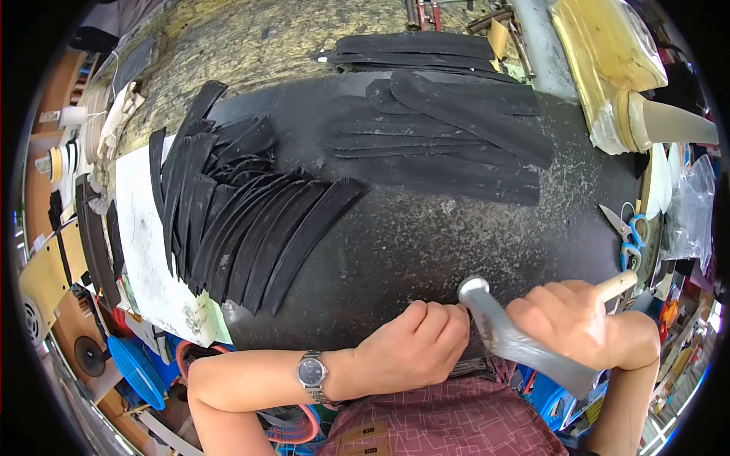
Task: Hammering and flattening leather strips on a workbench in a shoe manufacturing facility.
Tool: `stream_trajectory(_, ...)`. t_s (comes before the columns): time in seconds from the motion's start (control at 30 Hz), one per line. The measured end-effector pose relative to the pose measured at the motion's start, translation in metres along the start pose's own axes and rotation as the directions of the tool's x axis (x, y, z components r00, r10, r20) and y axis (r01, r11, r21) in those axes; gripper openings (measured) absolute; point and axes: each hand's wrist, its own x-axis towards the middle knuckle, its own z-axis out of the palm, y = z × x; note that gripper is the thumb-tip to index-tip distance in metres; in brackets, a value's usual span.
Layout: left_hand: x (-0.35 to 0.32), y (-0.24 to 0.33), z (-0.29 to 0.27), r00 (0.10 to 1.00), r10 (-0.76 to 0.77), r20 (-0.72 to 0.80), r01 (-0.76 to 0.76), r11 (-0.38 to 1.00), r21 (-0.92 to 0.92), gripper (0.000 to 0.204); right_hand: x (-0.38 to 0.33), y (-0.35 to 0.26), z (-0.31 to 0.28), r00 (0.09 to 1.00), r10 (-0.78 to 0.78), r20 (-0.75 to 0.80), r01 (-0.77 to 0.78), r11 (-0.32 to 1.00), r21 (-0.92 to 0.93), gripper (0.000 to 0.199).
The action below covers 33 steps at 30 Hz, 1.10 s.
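Observation:
My right hand (561, 321) is wrapped round the pale wooden handle of a hammer (525, 338), near the front edge of the black work surface (365, 266). Its grey metal head is slightly blurred, and its round face is close to the fingers of my left hand (414, 342). That left hand is closed, knuckles up; whatever it may hold is hidden behind the fingers. Beyond it to the left, long black strips (258, 228) lie fanned in an overlapping row. More black strips (456, 129) lie crossed and layered farther back.
Another stack of black strips (418, 55) sits at the back. Blue-handled scissors (628, 234) lie at the right edge, below a yellowish wrapped block (604, 45). A white sheet (148, 235) lies under the fanned strips. Small crumbs are scattered over the surface. Baskets (137, 371) stand below at left.

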Motion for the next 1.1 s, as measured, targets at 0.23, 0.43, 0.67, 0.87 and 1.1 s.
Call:
stream_trajectory(0.23, -0.018, 0.022, 0.009, 0.897, -0.424, -0.127, 0.422, 0.906, -0.039, 0.031, 0.002, -0.003, 0.002, 0.999, 0.041, 0.021, -0.040, 0.999, -0.005, 0.029)
stream_trajectory(0.43, -0.020, 0.038, 0.012, 0.868, -0.468, -0.167, 0.446, 0.881, -0.157, 0.034, 0.004, 0.005, 0.002, 0.999, 0.044, 0.019, -0.046, 0.995, 0.094, 0.028)
stream_trajectory(0.67, -0.012, 0.044, 0.014, 0.915, -0.384, -0.123, 0.387, 0.922, 0.001, 0.029, 0.008, -0.001, -0.003, 0.996, -0.060, 0.070, 0.061, 0.998, -0.019, 0.029)
stream_trajectory(0.87, -0.013, 0.043, 0.010, 0.891, -0.443, -0.103, 0.442, 0.896, -0.030, 0.020, 0.003, -0.006, 0.001, 0.998, -0.055, 0.041, 0.057, 0.997, -0.042, 0.029)
stream_trajectory(1.1, 0.017, 0.007, 0.014, 0.921, -0.388, 0.046, 0.383, 0.873, -0.301, 0.010, -0.043, -0.006, 0.014, 0.974, 0.228, -0.001, -0.214, 0.918, 0.333, 0.027)
